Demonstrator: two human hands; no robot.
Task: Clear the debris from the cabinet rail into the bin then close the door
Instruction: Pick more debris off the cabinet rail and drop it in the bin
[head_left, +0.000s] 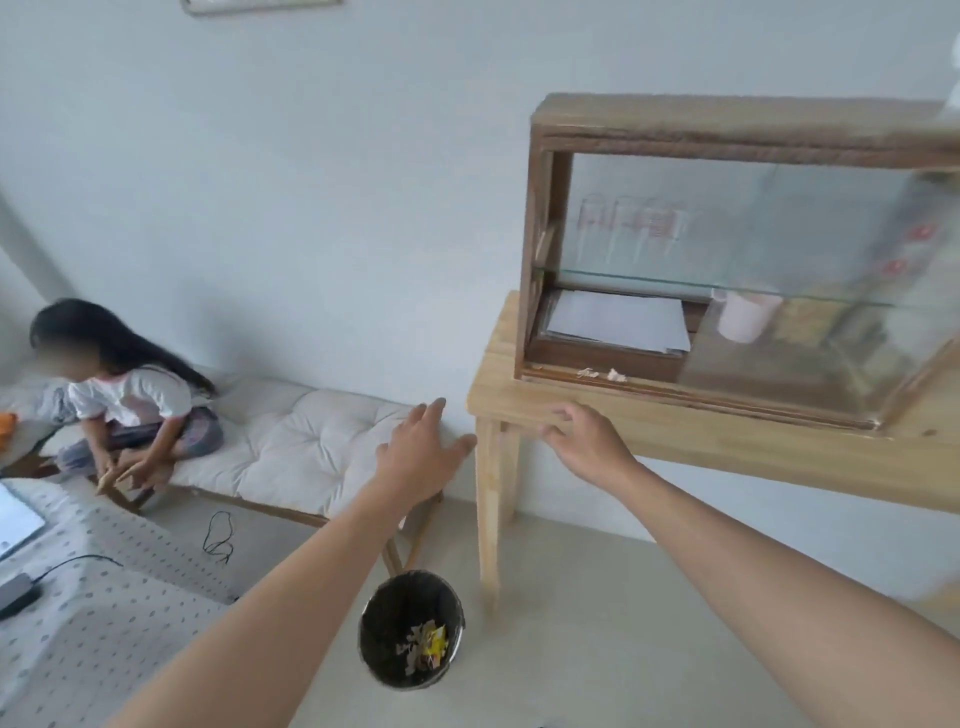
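Observation:
A wooden cabinet (540, 234) with sliding glass doors stands on a light wooden table (675, 431). The glass door (805, 358) sits to the right, leaving the lower left part uncovered. Small white scraps of debris (602, 373) lie on the bottom rail (550, 372) at the left. A round black bin (411, 627) with paper scraps and a yellow wrapper stands on the floor by the table leg. My left hand (421, 447) hovers with fingers spread, left of the table and above the bin. My right hand (584, 439) is in front of the table edge below the debris, fingers loosely curled, holding nothing.
A person sits on a cushioned bench (291, 441) against the wall at left. A black cable (218, 535) lies on the floor. A bed with a dotted cover (93, 597) fills the lower left. Papers (618, 319) and a pink cup (745, 317) are inside the cabinet.

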